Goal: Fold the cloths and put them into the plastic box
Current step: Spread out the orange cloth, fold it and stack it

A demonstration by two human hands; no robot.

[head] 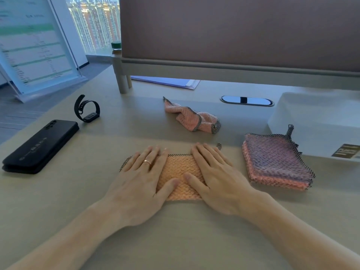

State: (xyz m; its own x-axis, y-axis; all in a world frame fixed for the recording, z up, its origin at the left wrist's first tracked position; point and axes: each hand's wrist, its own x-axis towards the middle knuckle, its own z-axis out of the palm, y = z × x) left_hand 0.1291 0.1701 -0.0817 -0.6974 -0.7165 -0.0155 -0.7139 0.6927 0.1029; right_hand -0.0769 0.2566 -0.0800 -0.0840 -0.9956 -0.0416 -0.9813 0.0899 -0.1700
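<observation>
Pressing the folded cloth point(180, 172) flat on the tabletop point(175, 240) with left hand point(140, 176) and right hand point(216, 178), grip open-fingered, holding nothing. Seemingly finishing this fold; next needing pinching up and carrying into box point(315, 121).

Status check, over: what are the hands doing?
Pressing orange cloth flat: left hand, right hand. Beside box, folded stack; crumpled cloth waiting behind. Nothing in the way.

Nubby waffle-weave cloth point(180, 172) centre frame; matt pale worktop point(175, 240); frosted plastic box point(315, 121) right; matt black phone case point(39, 147) left.
</observation>
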